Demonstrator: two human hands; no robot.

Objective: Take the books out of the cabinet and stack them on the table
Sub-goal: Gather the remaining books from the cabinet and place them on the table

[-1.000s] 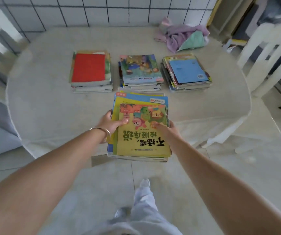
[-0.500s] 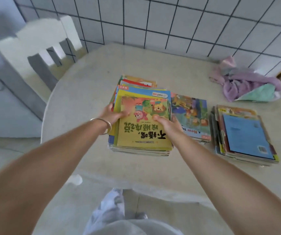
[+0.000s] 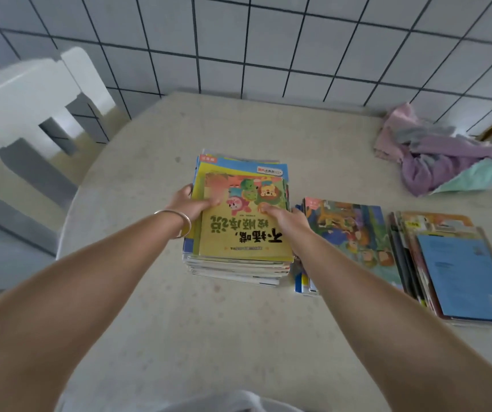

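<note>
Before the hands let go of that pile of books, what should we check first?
1. Both hands on the pile: left hand and right hand grip the yellow book on top. Ok.
2. Pile resting on the table: its bottom looks down, but cannot tell for sure.
3. Edges lined up: lower books stick out unevenly. Not ok.
4. Room beside it: the jungle book stack sits very close on the right. Cannot tell if touching.
5. The purple cloth lies well away. Ok.
</note>
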